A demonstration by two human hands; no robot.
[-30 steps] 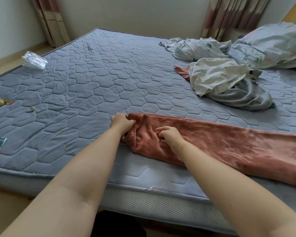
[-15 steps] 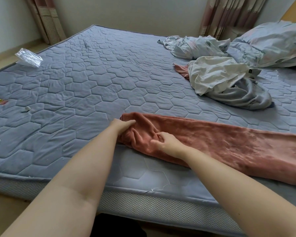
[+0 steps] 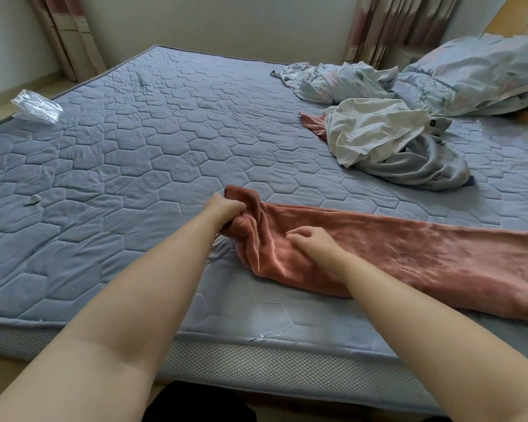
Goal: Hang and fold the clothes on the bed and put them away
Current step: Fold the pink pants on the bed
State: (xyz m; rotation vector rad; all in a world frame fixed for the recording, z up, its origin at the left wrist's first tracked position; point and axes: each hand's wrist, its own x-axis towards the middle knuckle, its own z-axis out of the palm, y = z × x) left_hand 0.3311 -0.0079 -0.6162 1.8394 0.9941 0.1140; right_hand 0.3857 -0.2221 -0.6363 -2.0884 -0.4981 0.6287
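step: folding pink garment (image 3: 378, 248) | left hand (image 3: 226, 208) grip clamped on its bunched end | right hand (image 3: 314, 242) grip apart, resting on it | advice — pin the crease, carry the end across evenly

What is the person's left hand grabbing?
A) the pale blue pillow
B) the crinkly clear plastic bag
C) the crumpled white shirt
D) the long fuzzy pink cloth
D: the left hand curls its fingers round the bunched end of the long fuzzy pink cloth, near the front edge of the grey-blue quilted mattress.
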